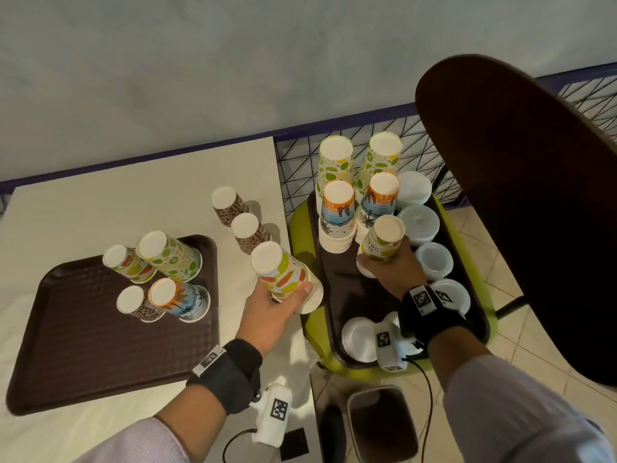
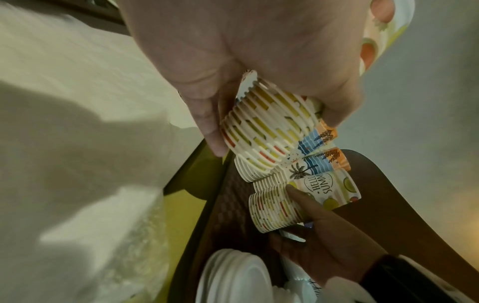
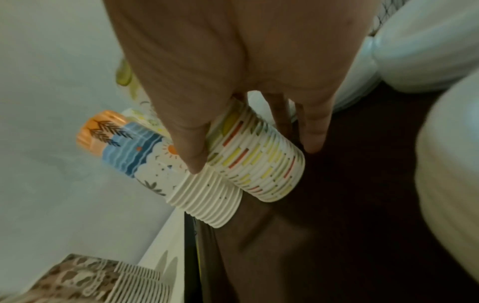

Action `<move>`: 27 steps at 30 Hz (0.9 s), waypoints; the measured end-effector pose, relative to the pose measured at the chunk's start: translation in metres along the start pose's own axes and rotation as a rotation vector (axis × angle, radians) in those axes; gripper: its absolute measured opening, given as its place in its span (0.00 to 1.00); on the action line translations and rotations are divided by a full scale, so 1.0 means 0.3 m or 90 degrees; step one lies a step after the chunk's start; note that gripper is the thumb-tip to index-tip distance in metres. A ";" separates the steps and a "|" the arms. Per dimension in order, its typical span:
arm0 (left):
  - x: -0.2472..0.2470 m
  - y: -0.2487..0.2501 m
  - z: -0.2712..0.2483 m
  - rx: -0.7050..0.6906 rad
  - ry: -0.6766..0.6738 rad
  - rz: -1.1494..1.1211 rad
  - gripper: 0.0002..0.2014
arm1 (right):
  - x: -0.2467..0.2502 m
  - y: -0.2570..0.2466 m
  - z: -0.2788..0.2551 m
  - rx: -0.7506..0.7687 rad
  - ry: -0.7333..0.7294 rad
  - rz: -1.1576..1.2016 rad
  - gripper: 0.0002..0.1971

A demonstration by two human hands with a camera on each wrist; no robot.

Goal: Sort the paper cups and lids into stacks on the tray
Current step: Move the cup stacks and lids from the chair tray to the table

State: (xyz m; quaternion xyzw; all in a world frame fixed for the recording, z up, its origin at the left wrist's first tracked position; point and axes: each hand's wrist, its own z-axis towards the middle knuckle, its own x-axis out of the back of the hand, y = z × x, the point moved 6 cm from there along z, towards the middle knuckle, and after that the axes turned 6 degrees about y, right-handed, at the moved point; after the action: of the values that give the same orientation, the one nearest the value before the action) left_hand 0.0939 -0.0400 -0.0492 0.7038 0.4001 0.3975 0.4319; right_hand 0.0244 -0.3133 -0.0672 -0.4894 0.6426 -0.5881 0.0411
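Left hand [image 1: 267,312] at frame centre grips tilted stack of fruit-print paper cups [image 1: 283,274], held between two trays. Right hand [image 1: 394,265] curls round second fruit-print cup stack [image 1: 384,242] standing on dark brown plastic tray [image 1: 337,295] at right, white plastic lids [image 1: 434,262] just beside. Brown textured tray [image 1: 83,345] at lower left holds four upturned cup stacks.

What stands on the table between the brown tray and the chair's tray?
Head view: two leopard-print cup stacks stand there, and the left hand holds a fruit-print stack.
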 end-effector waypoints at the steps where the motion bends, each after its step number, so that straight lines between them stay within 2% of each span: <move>1: 0.011 -0.007 -0.005 0.005 0.004 0.003 0.49 | 0.000 0.000 -0.001 -0.002 0.005 -0.005 0.45; 7: 0.078 -0.070 -0.008 0.030 0.050 0.043 0.49 | 0.020 -0.014 -0.038 0.054 0.069 -0.047 0.34; 13: 0.173 -0.069 0.046 0.016 0.168 0.060 0.33 | 0.011 -0.027 -0.054 0.157 0.091 -0.094 0.35; 17: 0.221 -0.095 0.101 0.020 0.208 0.077 0.35 | 0.029 -0.041 -0.083 0.168 0.102 -0.113 0.35; 23: 0.278 -0.097 0.148 -0.019 0.281 0.120 0.37 | 0.029 -0.043 -0.137 0.208 0.107 -0.087 0.38; 27: 0.288 -0.082 0.150 -0.040 0.290 0.107 0.37 | 0.020 -0.083 -0.178 0.238 0.101 -0.059 0.39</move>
State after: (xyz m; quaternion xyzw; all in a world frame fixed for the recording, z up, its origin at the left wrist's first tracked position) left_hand 0.1606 0.0328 -0.0674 0.6128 0.4145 0.5932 0.3175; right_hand 0.0022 -0.2750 -0.0279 -0.4542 0.5004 -0.7351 0.0534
